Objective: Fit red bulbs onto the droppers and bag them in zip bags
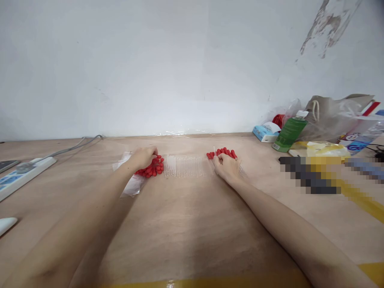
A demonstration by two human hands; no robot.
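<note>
My left hand [144, 158] reaches over a pile of red rubber dropper bulbs [153, 170], its fingers pinched at one bulb by the pile's upper edge. The pile lies on a crumpled clear plastic bag [132, 187], partly under my wrist. To its right, thin clear glass tubes [184, 166] lie side by side in a row. My right hand [227, 167] is closed, thumb and fingers pinching a clear glass tube whose end sticks up above the fingertips. Just behind that hand, several red-capped droppers [226, 153] lie in a row, their tubes partly hidden beneath it.
A power strip [27, 176] with a grey cable lies at the left. On the right stand a tissue box [265, 133], a green bottle [290, 132] and a paper bag [327, 110]. Yellow tape [192, 283] runs along the front edge; a white wall closes the back.
</note>
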